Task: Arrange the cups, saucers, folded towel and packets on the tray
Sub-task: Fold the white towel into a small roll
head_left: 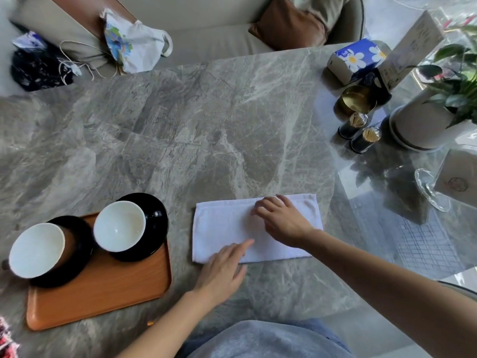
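A white towel (222,226), folded into a long strip, lies flat on the marble table (180,130) right of the tray. My left hand (224,270) presses its near edge with straight fingers. My right hand (281,220) lies on the towel's right half, fingers lightly bent, pressing it down. An orange tray (108,293) sits at the near left. It carries two white cups, the left cup (36,250) and the right cup (119,226), each on a black saucer, the left saucer (80,257) and the right saucer (157,223). The right saucer overhangs the tray's far edge. No packets show.
At the far right stand a blue tissue pack (356,59), a brass tin (357,99), two dark toothpick holders (358,133), a potted plant (423,125) and a glass stand (433,192). A cloth bag (134,42) and cushions lie on the sofa behind.
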